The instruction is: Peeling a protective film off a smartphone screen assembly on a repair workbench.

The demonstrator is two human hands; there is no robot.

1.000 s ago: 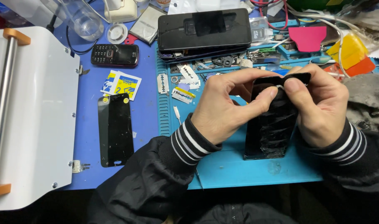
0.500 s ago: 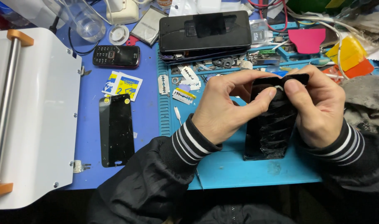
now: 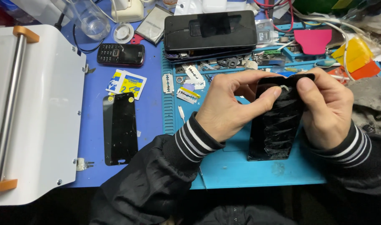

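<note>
Both my hands hold a black phone screen panel (image 3: pixel 276 129) tilted up off the blue work mat (image 3: pixel 223 166), its lower edge resting on the mat. Wrinkled clear film covers its face. My left hand (image 3: pixel 232 106) grips the panel's left side, thumb pressed near the top where a bit of white residue shows. My right hand (image 3: pixel 326 108) clasps the top right corner, thumb on the upper edge.
A second black glass panel (image 3: pixel 120 127) lies flat at the left, beside a white machine with a steel roller (image 3: pixel 27 112). A wipes packet (image 3: pixel 125 82), razor blades (image 3: pixel 168 83), a small keypad phone (image 3: pixel 120 54) and a large black phone (image 3: pixel 210 29) lie behind. Pink and yellow pry cards (image 3: pixel 313 41) are at the right.
Almost nothing differs; my fingers have shifted slightly on the top of the panel.
</note>
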